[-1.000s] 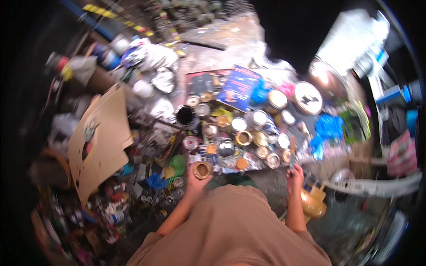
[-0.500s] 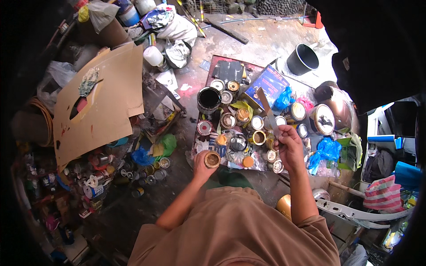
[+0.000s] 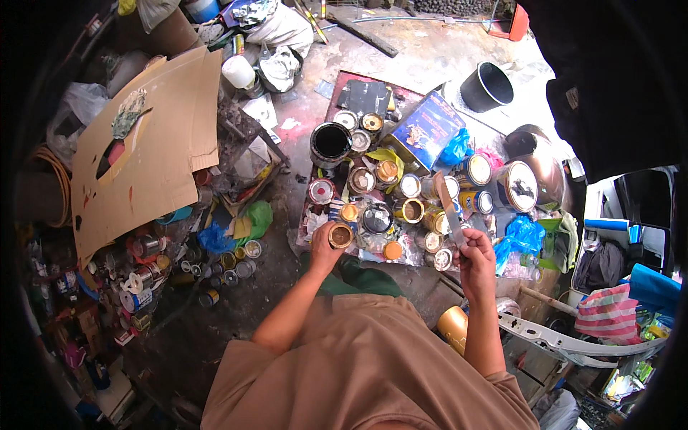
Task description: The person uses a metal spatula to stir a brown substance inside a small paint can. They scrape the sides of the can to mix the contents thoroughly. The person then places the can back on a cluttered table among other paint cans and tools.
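Centre frame: left hand [image 3: 324, 247], fingers clamped round small open tin [image 3: 340, 235], tilted for access; right hand [image 3: 474, 252], fingers closed on flat stirring blade [image 3: 449, 204], raised over crowded paint cans [image 3: 408, 209].

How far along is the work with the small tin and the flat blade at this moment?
Done: the small tin is already open, brownish contents showing. In hand: the left hand holds that tin, and the right hand grips a flat blade pointing up over the crowd of paint cans. Left: the blade is apart from the tin, not yet in it; whether it carries paint cannot be told.
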A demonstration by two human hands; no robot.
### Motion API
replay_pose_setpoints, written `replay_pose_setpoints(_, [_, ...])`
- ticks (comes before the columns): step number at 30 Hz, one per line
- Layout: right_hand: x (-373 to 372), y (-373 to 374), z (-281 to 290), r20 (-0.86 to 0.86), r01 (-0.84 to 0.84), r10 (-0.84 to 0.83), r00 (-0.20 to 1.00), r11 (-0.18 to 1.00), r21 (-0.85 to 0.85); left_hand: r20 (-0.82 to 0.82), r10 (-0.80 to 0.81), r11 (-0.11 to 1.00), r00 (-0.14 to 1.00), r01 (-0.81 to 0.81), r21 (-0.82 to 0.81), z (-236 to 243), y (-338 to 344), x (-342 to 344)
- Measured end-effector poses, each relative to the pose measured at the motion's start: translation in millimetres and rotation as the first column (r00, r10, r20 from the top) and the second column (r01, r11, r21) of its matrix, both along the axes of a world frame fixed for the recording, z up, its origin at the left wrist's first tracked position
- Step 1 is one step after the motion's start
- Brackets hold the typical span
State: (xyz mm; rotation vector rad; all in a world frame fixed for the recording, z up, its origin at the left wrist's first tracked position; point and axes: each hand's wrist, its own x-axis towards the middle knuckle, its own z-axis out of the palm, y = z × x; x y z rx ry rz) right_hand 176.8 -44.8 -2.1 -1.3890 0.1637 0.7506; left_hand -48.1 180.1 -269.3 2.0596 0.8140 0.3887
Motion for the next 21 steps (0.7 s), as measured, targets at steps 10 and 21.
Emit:
replay_pose_setpoints(10, [5, 16, 8, 0.102, -0.061, 0.065, 0.993, 0.997, -0.041, -0.057, 0.102, 0.994, 0.993, -0.103, -0.019, 22, -6, -23])
replay_pose_setpoints(21, [-1, 116, 6, 0.28, -0.246, 0.268, 0.922, 0.963, -0.11, -0.318, 0.266, 0.731, 0.91, 0.024, 0.682, 266, 232, -72])
